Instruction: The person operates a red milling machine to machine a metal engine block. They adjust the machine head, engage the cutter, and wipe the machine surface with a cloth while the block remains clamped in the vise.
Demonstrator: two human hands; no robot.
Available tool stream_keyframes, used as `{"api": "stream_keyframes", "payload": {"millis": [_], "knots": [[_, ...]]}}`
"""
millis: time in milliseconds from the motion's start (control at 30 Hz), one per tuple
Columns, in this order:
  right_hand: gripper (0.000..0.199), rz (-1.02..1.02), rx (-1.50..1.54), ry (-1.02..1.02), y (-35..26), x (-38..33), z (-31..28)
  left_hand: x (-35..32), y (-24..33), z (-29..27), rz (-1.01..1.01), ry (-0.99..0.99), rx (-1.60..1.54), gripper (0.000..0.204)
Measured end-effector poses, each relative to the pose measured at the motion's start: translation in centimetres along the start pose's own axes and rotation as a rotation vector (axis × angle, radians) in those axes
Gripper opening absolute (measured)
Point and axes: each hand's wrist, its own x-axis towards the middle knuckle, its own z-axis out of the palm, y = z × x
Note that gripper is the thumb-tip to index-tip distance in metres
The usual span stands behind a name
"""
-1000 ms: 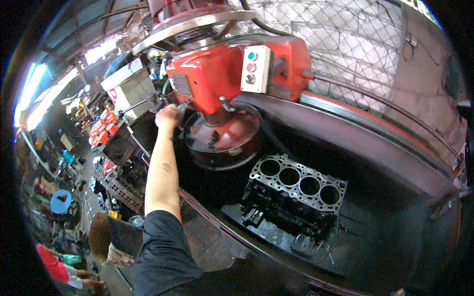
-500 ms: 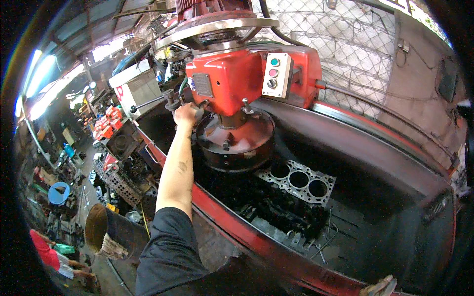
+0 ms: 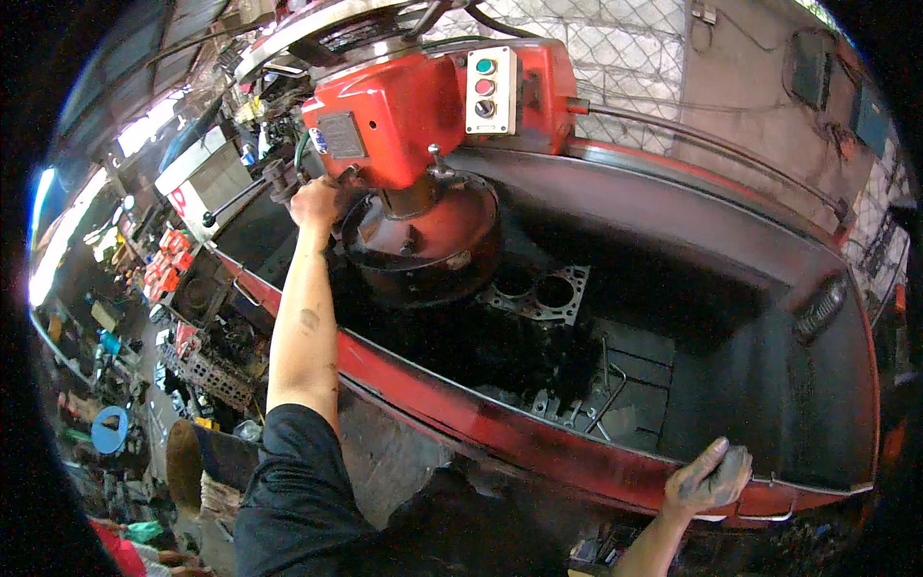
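My left hand (image 3: 315,202) is stretched out and closed around a dark lever handle (image 3: 274,178) on the left side of the red machine head (image 3: 404,111). My right hand (image 3: 710,478), smeared with grime, rests its fingers on the red front rim (image 3: 538,444) of the machine's trough. A grey engine block (image 3: 538,293) with round cylinder bores lies in the dark trough, partly under the big round grinding wheel guard (image 3: 423,240).
A white control box with three coloured push buttons (image 3: 486,88) sits on the machine head. Wrenches (image 3: 601,399) lie on the trough bed. To the left are cluttered shelves with red boxes (image 3: 163,264), a blue disc (image 3: 108,430) and a wire mesh wall behind.
The view has swung left, so the machine head and block now sit further right. The block has slid partly under the round guard. My right hand has come into view on the front rim.
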Motion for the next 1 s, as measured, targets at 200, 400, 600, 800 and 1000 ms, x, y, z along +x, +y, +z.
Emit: {"api": "stream_keyframes", "payload": {"millis": [200,400,600,800,1000], "knots": [[0.034,-0.106,0.103,0.114,-2.2,1.7,-0.4,-3.0,3.4,-2.8,-0.003,-0.009,-0.038,0.058],[0.033,-0.067,0.134,0.045,-3.3,1.4,-1.2,-5.4,6.0,-4.0,0.068,0.047,-0.045,0.048],[0.023,-0.085,0.118,0.076,-5.1,0.7,-1.7,-8.1,8.2,-4.9,0.17,0.24,-0.105,0.028],[0.019,-0.153,0.076,0.176,-4.4,0.7,-0.9,-11.4,12.7,-6.8,0.261,0.328,-0.064,0.02],[0.023,0.021,0.044,-0.02,-4.1,0.4,-1.3,-15.0,17.1,-9.0,0.293,0.217,-0.001,0.019]]}}
